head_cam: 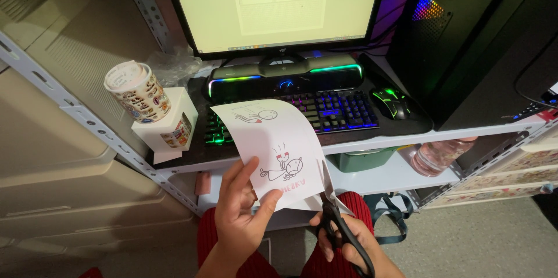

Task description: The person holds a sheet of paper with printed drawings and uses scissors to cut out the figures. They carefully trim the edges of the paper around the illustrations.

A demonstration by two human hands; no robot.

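My left hand pinches the lower edge of a white sheet of paper printed with two stick-figure drawings and red lettering. The sheet stands up in front of the keyboard. My right hand grips black-handled scissors, fingers through the loops. The blades point up and bite into the paper's lower right edge, beside the lower drawing.
A backlit keyboard, a glowing mouse and a speaker bar lie on a metal shelf under a monitor. A patterned cup sits on a white stand at left. A dark computer tower stands right; a pink bottle lies below.
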